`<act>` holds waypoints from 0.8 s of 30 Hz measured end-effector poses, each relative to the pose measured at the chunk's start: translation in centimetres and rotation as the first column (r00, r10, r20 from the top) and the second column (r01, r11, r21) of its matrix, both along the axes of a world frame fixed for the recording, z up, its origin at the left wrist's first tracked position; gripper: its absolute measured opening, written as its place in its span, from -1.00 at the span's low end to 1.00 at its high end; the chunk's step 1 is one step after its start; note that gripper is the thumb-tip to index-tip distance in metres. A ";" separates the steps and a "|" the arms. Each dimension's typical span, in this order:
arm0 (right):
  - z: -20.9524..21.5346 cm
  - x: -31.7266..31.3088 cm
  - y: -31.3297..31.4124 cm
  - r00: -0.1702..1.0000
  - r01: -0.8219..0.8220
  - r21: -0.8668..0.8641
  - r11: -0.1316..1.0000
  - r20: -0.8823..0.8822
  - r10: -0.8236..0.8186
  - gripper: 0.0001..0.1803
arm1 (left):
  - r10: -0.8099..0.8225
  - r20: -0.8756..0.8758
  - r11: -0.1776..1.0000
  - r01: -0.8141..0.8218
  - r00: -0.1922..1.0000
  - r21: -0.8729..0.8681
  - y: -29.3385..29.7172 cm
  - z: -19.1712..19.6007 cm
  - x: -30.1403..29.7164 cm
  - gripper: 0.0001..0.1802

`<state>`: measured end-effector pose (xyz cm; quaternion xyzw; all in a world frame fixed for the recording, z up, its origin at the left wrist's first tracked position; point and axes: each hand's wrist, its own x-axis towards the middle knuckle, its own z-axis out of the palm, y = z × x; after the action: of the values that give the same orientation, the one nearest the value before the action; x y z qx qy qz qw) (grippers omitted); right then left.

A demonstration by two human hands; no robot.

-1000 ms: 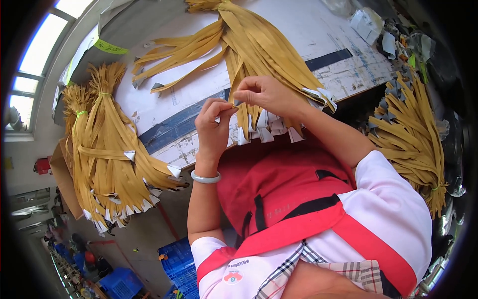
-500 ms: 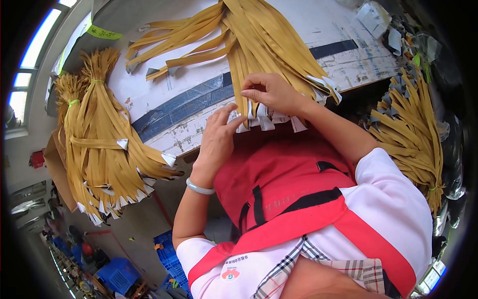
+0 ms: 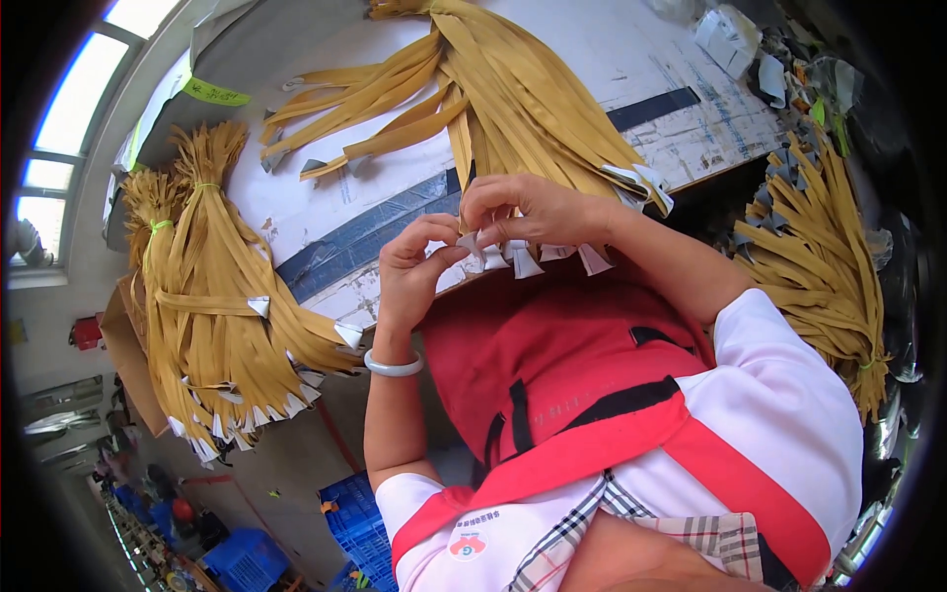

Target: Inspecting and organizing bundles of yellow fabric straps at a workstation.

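A bundle of long mustard-yellow strips [image 3: 523,89], like zipper tapes, lies across the table with its lower ends toward me. White tabs [image 3: 526,262] cap the ends that hang at the table's near edge. My left hand [image 3: 412,264] pinches a small whitish tab [image 3: 471,245] between thumb and index finger. Right beside it, my right hand [image 3: 533,210] has its fingers closed on the same tab's strip end; its fingertips partly cover that end. The two hands nearly touch.
The worn white table [image 3: 691,148] carries dark tape bands [image 3: 365,232]. Tied bundles of similar strips hang at the left [image 3: 212,296] and right [image 3: 829,276]. Plastic scraps [image 3: 730,41] lie at the far right. Blue crates [image 3: 355,523] stand on the floor below left.
My left hand has closed from loosely spread fingers into a pinch on the tab. My right hand has come down slightly to the strip end beside it. The view has shifted a little.
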<state>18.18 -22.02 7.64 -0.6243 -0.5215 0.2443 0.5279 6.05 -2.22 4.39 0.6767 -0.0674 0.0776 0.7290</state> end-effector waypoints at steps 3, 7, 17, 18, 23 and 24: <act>1.3 0.1 0.2 0.973 -0.039 -0.140 0.989 -0.230 0.006 -0.85 | -0.014 -0.046 0.994 0.009 0.999 -0.111 -0.1 0.4 0.5 -0.76; 0.5 0.5 0.2 0.909 -0.050 -0.082 0.995 -0.417 0.011 -0.82 | -0.085 -0.105 0.968 0.057 0.991 -0.246 0.1 0.2 1.1 -0.76; -0.9 -0.3 0.9 0.854 0.300 0.100 0.949 0.415 -0.313 -0.89 | 0.332 0.024 0.933 -0.332 0.943 0.139 -3.2 -0.5 0.6 -0.81; -2.0 -1.0 1.5 0.811 0.359 0.166 0.918 0.431 -0.395 -0.88 | 0.462 0.211 0.799 -0.507 0.862 0.322 -3.8 -0.9 0.7 -0.81; -2.3 -1.1 0.7 0.849 0.397 0.199 0.896 0.291 -0.441 -0.92 | 0.443 -0.097 0.884 -0.452 0.891 -0.115 -5.3 2.6 1.0 -0.81; -2.2 -0.7 0.4 0.909 0.333 0.229 0.915 0.179 -0.376 -0.94 | 0.323 -0.100 0.939 -0.332 0.941 -0.093 -4.1 2.3 0.6 -0.83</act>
<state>17.45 -21.59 5.44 -0.6775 -0.4753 0.0218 0.5610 6.64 -6.28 6.73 0.6406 0.0811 0.1732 0.7437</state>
